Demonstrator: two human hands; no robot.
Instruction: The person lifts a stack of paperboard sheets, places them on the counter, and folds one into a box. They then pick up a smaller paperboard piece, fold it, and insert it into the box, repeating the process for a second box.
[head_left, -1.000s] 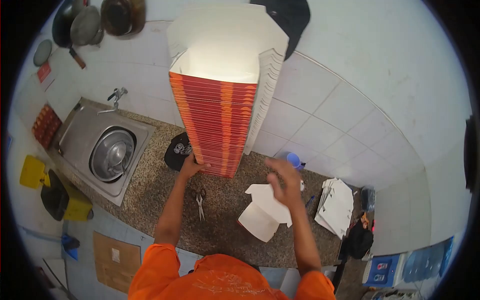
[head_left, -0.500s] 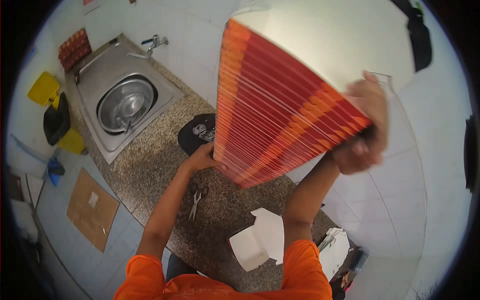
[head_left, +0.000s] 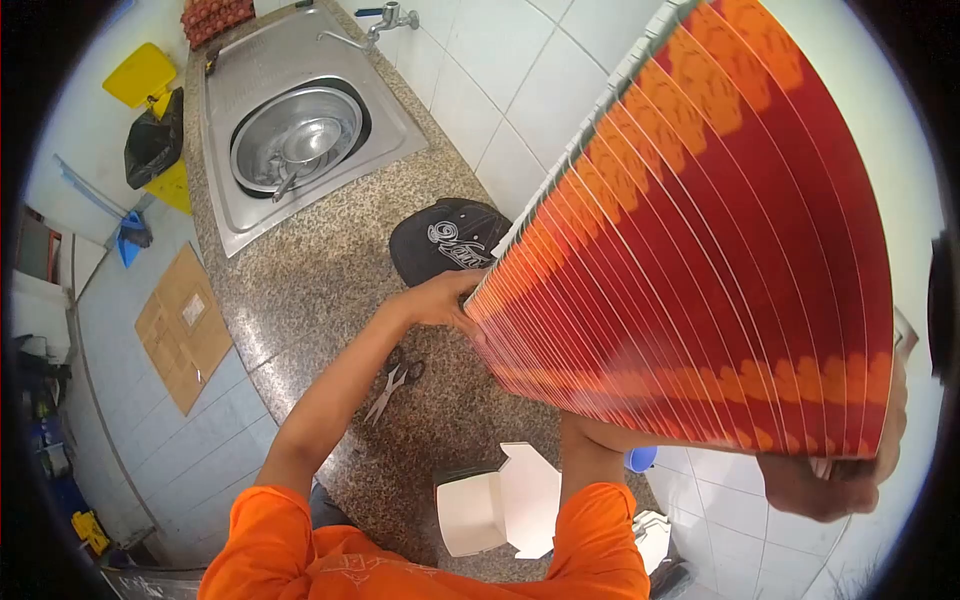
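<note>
A large stack of red and orange printed cardboard sheets (head_left: pixel 710 270) is spread like a fan in front of me, above the counter. My left hand (head_left: pixel 448 300) grips its narrow lower-left end, thumb on the near side. At the wide right end, my right hand (head_left: pixel 825 485) is closed around the lower corner, with some of its fingers hidden behind the sheets. A black cap (head_left: pixel 447 243) with white lettering lies just beyond my left hand. Nearer to me on the counter are scissors (head_left: pixel 395 385) with dark handles and an open white carton (head_left: pixel 505 512).
A steel sink (head_left: pixel 235 225) holding metal bowls (head_left: pixel 310 140) is set into the granite counter (head_left: pixel 300 290) at the far left. Cardboard (head_left: pixel 190 325) lies on the floor beside a yellow bin (head_left: pixel 172 187). A tiled wall (head_left: pixel 540 80) rises behind the counter.
The stack has swung right and lower, its sheets fanned wider at the right end. My right hand has moved right and down with it, while my left hand still grips the narrow end.
</note>
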